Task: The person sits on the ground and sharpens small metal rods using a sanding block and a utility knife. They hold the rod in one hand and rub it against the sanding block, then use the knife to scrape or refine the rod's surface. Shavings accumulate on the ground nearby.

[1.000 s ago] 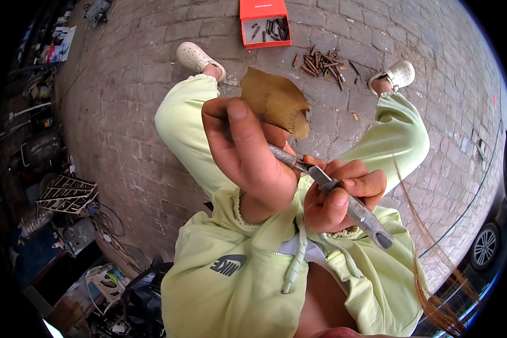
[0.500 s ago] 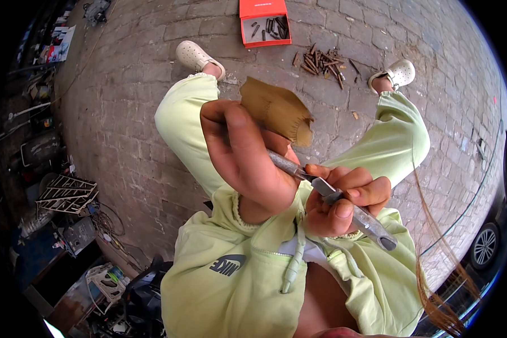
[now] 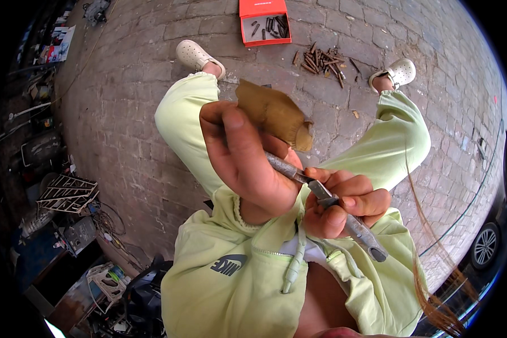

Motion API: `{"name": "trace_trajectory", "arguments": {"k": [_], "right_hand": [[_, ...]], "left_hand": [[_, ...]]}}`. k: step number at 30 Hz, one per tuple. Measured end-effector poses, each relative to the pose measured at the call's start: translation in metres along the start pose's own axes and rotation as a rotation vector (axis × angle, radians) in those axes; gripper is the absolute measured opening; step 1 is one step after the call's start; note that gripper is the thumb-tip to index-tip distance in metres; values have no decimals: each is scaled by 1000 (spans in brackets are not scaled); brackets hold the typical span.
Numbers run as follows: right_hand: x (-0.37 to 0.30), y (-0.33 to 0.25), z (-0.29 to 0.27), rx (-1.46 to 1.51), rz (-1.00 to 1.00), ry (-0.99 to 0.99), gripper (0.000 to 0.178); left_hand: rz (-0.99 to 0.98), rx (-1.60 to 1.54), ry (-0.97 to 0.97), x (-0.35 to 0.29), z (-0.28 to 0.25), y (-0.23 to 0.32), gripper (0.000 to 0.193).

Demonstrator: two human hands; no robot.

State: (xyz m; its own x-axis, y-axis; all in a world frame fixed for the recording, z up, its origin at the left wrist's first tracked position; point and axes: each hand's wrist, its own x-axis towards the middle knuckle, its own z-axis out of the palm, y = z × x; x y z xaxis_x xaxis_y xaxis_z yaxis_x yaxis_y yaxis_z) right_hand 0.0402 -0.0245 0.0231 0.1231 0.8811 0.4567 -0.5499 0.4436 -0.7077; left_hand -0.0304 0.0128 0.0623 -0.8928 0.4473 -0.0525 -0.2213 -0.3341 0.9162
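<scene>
My left hand point(image 3: 245, 149) is closed around a crumpled, curved brown sheet point(image 3: 273, 110), which looks like sandpaper. From under the same hand comes a grey metal rod point(image 3: 284, 167) that narrows at its end. In my right hand point(image 3: 352, 203), fingers and thumb pinch a grey metal tool point(image 3: 365, 236) with a flat, shiny blade-like end and a hollowed, rounded other end. The rod's narrow end meets the tool's flat end between my hands, in front of my chest. Whether the two are joined I cannot tell.
A red box point(image 3: 265, 42) holding several small dark metal bits lies open on the brick paving point(image 3: 135, 112). Beside it is a pile of rusty bits point(image 3: 321, 59). A metal rack point(image 3: 67, 194), cables and clutter stand at left. A car wheel point(image 3: 484, 246) shows at right.
The metal tool in my right hand has tilted, its rounded end shifting slightly left and down. The brown sheet in my left hand has turned a little. Both hands keep their hold.
</scene>
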Motion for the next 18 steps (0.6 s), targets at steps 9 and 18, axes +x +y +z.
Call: {"name": "trace_trajectory", "arguments": {"k": [9,18], "right_hand": [[1,2,2,35,-55,-8,27],[3,-4,4,52,5,10,27]], "left_hand": [[-5,-5,-27,-1,0,4,24],[-15,-15,-16,-1,0,5,23]]}}
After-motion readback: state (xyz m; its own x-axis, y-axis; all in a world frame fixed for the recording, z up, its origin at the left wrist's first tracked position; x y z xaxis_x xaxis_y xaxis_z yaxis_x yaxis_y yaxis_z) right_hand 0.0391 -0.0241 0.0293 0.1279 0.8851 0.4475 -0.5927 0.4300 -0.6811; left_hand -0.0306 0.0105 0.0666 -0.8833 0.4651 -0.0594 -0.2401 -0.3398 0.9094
